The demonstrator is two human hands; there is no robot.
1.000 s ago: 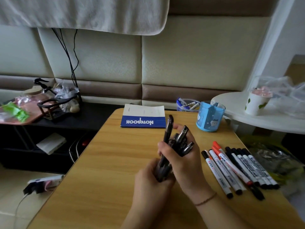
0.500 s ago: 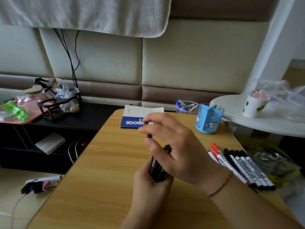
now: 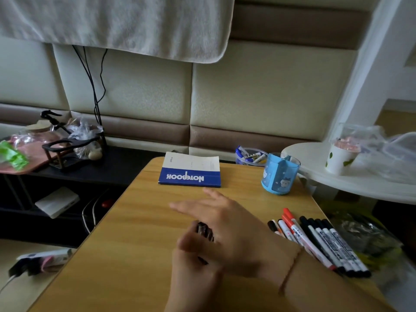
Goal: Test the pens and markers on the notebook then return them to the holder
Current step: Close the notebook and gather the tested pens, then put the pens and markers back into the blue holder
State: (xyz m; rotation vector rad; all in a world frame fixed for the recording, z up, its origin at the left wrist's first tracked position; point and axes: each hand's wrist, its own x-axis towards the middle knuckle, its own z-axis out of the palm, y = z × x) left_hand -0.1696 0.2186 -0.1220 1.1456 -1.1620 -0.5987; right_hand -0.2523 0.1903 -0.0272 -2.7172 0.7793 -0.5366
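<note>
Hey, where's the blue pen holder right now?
In the head view, the blue pen holder stands on the wooden table near its far right corner, right of the notebook and beyond the row of markers.

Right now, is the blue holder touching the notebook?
Apart. The head view shows bare wooden table between the blue holder and the notebook.

Dim, soft daylight spills in from two o'clock. Right hand (image 3: 227, 230) smeared by motion blur. Straight lines bow at the edges.
</note>
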